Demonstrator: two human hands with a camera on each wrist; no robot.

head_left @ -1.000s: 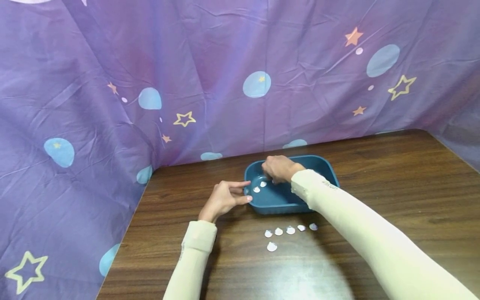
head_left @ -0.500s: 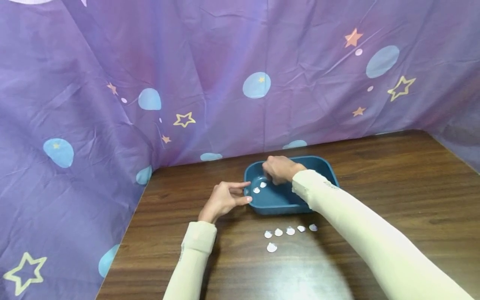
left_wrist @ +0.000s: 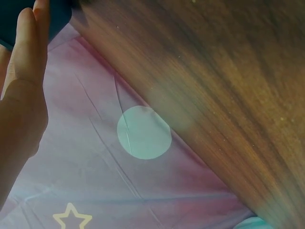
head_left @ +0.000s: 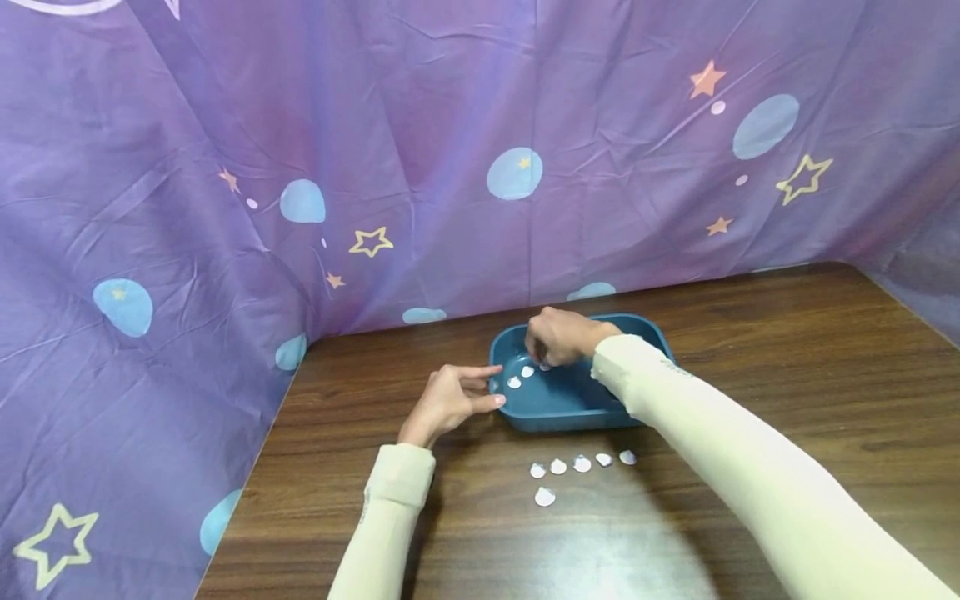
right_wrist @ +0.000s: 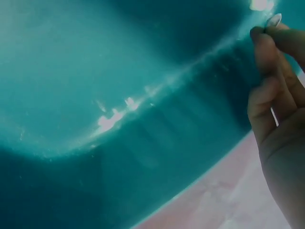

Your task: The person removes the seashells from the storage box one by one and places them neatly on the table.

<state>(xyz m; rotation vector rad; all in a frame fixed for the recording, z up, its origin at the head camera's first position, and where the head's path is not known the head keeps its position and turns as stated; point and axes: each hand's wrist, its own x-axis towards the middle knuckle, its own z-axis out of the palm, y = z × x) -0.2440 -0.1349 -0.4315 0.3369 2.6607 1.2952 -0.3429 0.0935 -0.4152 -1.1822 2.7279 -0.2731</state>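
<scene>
A blue-green rectangular tub (head_left: 570, 414) stands on the wooden table, with two small white seashells (head_left: 528, 372) lying inside near its left end. My right hand (head_left: 561, 335) reaches into the tub, and thumb and forefinger pinch another small shell (right_wrist: 274, 20) close above its floor. At the tub's left end is my left hand (head_left: 447, 402), its fingers and thumb extended and touching the rim. The left wrist view shows part of this hand (left_wrist: 25, 83) beside the tub's dark corner.
In front of the tub, several white shells (head_left: 582, 463) lie in a row on the table (head_left: 750, 358), and a single shell (head_left: 545, 497) lies nearer. A purple curtain (head_left: 420, 150) printed with stars hangs behind and to the left.
My right hand has shifted slightly right and lifted a little, so a shell now shows under its fingertips. The left hand keeps its place at the tub's end.
</scene>
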